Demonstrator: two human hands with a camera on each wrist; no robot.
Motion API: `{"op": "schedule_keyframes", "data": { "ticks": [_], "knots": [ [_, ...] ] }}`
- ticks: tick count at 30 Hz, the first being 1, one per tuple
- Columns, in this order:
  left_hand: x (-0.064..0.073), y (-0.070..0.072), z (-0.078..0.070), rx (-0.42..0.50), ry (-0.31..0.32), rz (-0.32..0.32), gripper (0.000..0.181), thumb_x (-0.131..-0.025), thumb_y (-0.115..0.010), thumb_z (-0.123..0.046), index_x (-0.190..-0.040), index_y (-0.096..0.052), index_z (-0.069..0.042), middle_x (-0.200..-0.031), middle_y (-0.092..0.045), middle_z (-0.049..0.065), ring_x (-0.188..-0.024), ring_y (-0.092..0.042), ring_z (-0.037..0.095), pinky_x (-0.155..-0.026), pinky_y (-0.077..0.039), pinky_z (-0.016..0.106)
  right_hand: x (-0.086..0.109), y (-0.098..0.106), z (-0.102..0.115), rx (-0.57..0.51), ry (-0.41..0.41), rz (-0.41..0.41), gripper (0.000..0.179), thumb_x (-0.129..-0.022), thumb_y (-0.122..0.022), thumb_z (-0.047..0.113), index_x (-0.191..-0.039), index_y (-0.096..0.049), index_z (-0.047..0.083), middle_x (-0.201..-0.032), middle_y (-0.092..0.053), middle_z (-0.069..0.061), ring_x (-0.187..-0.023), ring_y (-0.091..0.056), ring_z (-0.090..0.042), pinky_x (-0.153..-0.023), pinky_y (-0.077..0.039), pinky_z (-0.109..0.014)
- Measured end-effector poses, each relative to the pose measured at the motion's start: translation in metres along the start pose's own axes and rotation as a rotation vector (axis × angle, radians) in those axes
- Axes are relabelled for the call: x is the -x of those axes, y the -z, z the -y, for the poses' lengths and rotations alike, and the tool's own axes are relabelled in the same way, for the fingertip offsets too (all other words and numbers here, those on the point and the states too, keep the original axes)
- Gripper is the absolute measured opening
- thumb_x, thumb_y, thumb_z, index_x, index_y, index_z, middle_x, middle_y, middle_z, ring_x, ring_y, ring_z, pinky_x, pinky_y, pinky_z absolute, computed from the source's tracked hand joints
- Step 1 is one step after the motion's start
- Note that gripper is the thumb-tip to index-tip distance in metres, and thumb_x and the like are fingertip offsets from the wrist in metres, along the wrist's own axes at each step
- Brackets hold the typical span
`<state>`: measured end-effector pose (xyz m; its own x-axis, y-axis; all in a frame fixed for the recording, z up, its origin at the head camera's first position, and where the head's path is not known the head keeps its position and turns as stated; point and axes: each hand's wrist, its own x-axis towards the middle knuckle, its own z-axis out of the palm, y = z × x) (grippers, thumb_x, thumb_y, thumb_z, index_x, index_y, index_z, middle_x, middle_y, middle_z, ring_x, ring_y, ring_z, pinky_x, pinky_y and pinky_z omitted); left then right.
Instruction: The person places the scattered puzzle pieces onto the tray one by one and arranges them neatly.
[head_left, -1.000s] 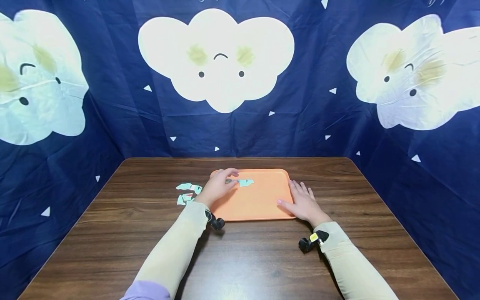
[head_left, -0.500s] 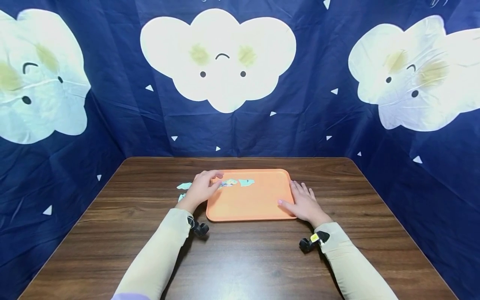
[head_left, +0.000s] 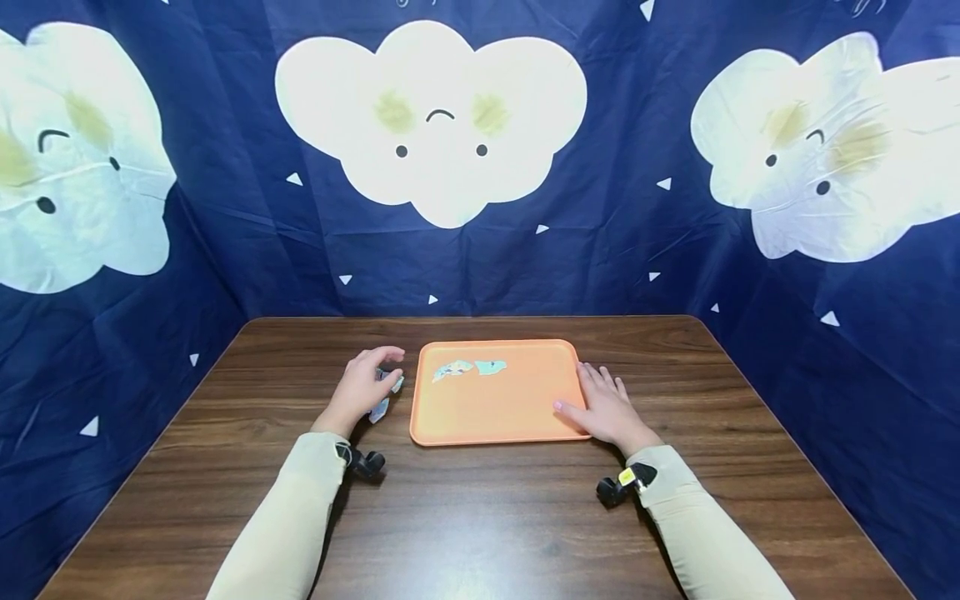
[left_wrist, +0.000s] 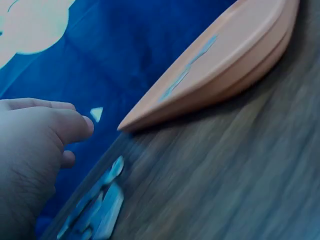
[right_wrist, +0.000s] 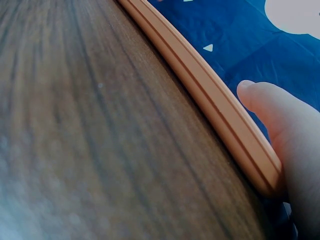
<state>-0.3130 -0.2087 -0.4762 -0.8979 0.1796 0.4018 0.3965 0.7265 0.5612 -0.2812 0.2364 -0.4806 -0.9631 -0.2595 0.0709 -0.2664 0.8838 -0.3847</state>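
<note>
An orange tray point(head_left: 495, 412) lies on the table. Two flat light-blue printed puzzle pieces lie near its far edge: a longer curved piece point(head_left: 453, 368) and a shorter piece point(head_left: 491, 367) to its right. My left hand point(head_left: 357, 392) hovers left of the tray, fingers loosely bent with nothing between them. It partly hides several loose puzzle pieces point(head_left: 378, 410) on the wood; in the left wrist view, these loose pieces point(left_wrist: 109, 212) lie below the fingers. My right hand point(head_left: 611, 408) rests at the tray's right edge, thumb over the rim and fingers spread along the outside.
A brown wood-grain table point(head_left: 480, 517) extends around the tray. Behind it and at both sides hangs a dark blue curtain point(head_left: 622, 250) with white cloud prints. A black camera is strapped to each wrist.
My left hand has let go of the curved puzzle piece on the tray and moved left, off the tray, to above the loose pieces. The right hand has stayed in place.
</note>
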Motion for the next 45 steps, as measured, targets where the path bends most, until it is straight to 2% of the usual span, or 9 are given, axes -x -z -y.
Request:
{"op": "schedule_keyframes", "data": {
  "ticks": [8,15,18,24,34,42,45],
  "knots": [
    [0.007,0.018,0.022,-0.001,0.06,-0.021,0.038,-0.092,-0.07,-0.01,-0.128,-0.062,-0.005,-0.126,-0.066,0.018,-0.121,-0.052,0.04,-0.108,-0.028,0.061,-0.002,0.001,0.001,0.004,-0.001,-0.002,0.103,-0.091,-0.051,0.071,-0.16,-0.02,0.001,-0.164,-0.023,-0.022,-0.151,-0.012,-0.047,-0.118,-0.006,-0.065],
    [0.01,0.026,0.033,0.0,0.132,-0.021,0.043,-0.093,-0.068,-0.011,-0.133,-0.058,-0.001,-0.131,-0.062,0.023,-0.122,-0.049,0.043,-0.106,-0.033,0.058,-0.003,0.003,0.002,0.001,-0.001,0.0,0.103,-0.091,-0.051,0.072,-0.16,-0.02,0.001,-0.164,-0.023,-0.022,-0.152,-0.011,-0.046,-0.118,-0.006,-0.065],
    [0.01,0.027,0.035,-0.02,0.152,-0.001,0.043,-0.093,-0.067,-0.012,-0.134,-0.058,-0.001,-0.132,-0.062,0.022,-0.124,-0.048,0.044,-0.106,-0.033,0.058,-0.003,0.003,0.002,0.006,-0.002,-0.004,0.103,-0.091,-0.05,0.072,-0.16,-0.019,0.002,-0.164,-0.022,-0.021,-0.152,-0.011,-0.045,-0.118,-0.006,-0.064],
    [0.011,0.025,0.039,-0.102,0.185,0.085,0.04,-0.095,-0.066,-0.013,-0.133,-0.06,-0.003,-0.132,-0.064,0.018,-0.126,-0.051,0.042,-0.107,-0.035,0.058,-0.002,0.001,0.003,0.007,-0.005,0.01,0.103,-0.092,-0.05,0.071,-0.161,-0.017,0.003,-0.165,-0.021,-0.021,-0.152,-0.01,-0.045,-0.118,-0.004,-0.064],
    [0.006,0.027,0.038,-0.241,0.092,0.133,0.041,-0.096,-0.065,-0.015,-0.134,-0.059,-0.001,-0.122,-0.067,0.016,-0.121,-0.053,0.044,-0.1,-0.036,0.065,-0.001,0.0,0.002,0.001,-0.007,0.001,0.103,-0.091,-0.052,0.07,-0.16,-0.018,0.002,-0.164,-0.021,-0.022,-0.152,-0.011,-0.046,-0.118,-0.004,-0.064],
    [0.007,0.024,0.04,-0.269,0.051,0.083,0.052,-0.091,-0.07,-0.016,-0.137,-0.056,0.002,-0.116,-0.069,0.017,-0.114,-0.059,0.042,-0.1,-0.039,0.061,-0.001,0.0,0.001,0.009,-0.004,-0.002,0.102,-0.092,-0.052,0.069,-0.16,-0.019,0.0,-0.164,-0.022,-0.024,-0.151,-0.012,-0.048,-0.117,-0.006,-0.065],
    [0.007,0.023,0.039,-0.255,0.058,0.075,0.053,-0.091,-0.07,-0.016,-0.138,-0.054,0.002,-0.116,-0.069,0.018,-0.115,-0.058,0.042,-0.102,-0.038,0.061,0.0,0.0,0.001,0.006,-0.005,-0.008,0.102,-0.092,-0.053,0.068,-0.159,-0.02,-0.001,-0.163,-0.023,-0.024,-0.151,-0.013,-0.048,-0.117,-0.006,-0.066]
  ]
}}
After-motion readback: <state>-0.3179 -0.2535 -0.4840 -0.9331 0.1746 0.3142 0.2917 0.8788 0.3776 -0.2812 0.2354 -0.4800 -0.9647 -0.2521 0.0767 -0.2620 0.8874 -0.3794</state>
